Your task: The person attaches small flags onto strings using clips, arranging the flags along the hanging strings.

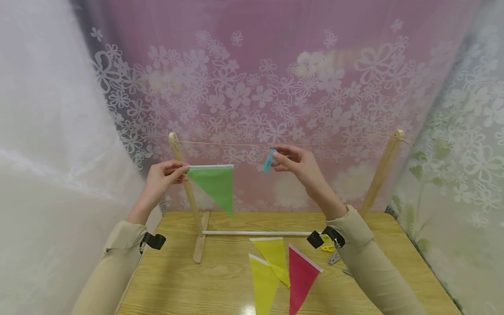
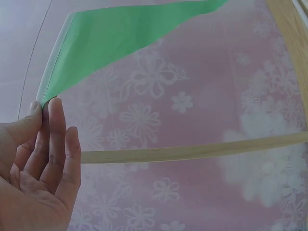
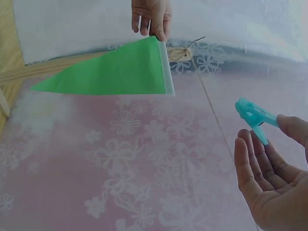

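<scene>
My left hand (image 1: 167, 175) pinches one top corner of a green pennant (image 1: 216, 183) between thumb and fingers. The pennant hangs point down, its white top band (image 2: 60, 53) roughly level, a little below a thin string (image 1: 228, 144). To the right, my right hand (image 1: 297, 164) holds a light blue clothespin (image 3: 252, 115) by its handles between thumb and fingers. This clothespin is close to the string and to the right of the pennant, apart from it. The string runs between two wooden posts, left post (image 1: 189, 197) and right post (image 1: 382, 175).
On the wooden table (image 1: 177, 284) lie two yellow pennants (image 1: 261, 280) and a red pennant (image 1: 301, 275). Yellow clothespins (image 1: 327, 248) and a grey clothespin (image 1: 334, 257) lie by my right forearm. A white rod (image 1: 256, 233) spans the stand's base. Flowered curtain (image 1: 256, 65) hangs behind.
</scene>
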Tool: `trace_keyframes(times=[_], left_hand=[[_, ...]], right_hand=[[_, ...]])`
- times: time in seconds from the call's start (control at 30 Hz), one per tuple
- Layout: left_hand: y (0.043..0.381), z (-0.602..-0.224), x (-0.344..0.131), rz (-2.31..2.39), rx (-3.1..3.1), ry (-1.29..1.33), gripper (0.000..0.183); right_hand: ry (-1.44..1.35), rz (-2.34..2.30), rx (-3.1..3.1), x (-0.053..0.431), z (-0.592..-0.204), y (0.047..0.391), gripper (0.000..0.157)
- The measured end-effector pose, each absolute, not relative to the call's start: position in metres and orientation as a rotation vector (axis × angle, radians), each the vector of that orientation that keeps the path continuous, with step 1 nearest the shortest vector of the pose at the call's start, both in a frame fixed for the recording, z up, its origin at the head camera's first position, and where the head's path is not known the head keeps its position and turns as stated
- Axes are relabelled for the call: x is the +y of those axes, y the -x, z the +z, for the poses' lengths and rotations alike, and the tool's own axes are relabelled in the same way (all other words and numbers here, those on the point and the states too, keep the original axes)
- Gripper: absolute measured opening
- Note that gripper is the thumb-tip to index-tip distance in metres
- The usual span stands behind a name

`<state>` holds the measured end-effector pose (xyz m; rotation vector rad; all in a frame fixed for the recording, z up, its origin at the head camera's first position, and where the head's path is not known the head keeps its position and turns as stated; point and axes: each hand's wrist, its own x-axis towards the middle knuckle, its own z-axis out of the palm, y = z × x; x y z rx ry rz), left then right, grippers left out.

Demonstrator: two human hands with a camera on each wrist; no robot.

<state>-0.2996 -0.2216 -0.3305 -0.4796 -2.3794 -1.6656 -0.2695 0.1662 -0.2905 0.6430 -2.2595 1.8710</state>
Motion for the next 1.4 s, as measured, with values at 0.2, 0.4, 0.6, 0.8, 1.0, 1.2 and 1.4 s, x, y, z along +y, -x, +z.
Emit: trace_keyframes(times=[0.2, 0.4, 0.6, 0.8, 1.0, 1.2, 1.4], left_hand=[[0.304, -0.316, -0.221, -1.574, -2.409, 0.478, 0.035], [0.307, -0.304, -0.22, -1.554, -2.398, 0.466, 0.036], [0.311, -0.294, -0.223, -1.537, -2.382, 0.472, 0.037], [0.313, -0.285, -0.225, -1.592, -2.373, 0.44, 0.039], [0.316, -0.28, -0.227, -1.624, -2.352, 0.445, 0.037], [0.318, -0.28, -0.229, -1.603, -2.362, 0.429, 0.037], [0.321, -0.28, -0.227, -1.613, -2.37, 0.441, 0.037]], right_hand=[[-0.681, 1.847, -2.236, 0.151, -0.271, 0.277, 0.042], [-0.717, 1.881, -2.197, 0.133, -0.259, 0.285, 0.039], [-0.692, 1.955, -2.126, 0.114, -0.251, 0.295, 0.036], [-0.71, 1.986, -2.106, 0.096, -0.244, 0.304, 0.035], [-0.722, 1.958, -2.092, 0.081, -0.231, 0.31, 0.035], [-0.707, 1.903, -2.084, 0.065, -0.22, 0.32, 0.029], [-0.681, 1.757, -2.158, 0.054, -0.216, 0.33, 0.024]])
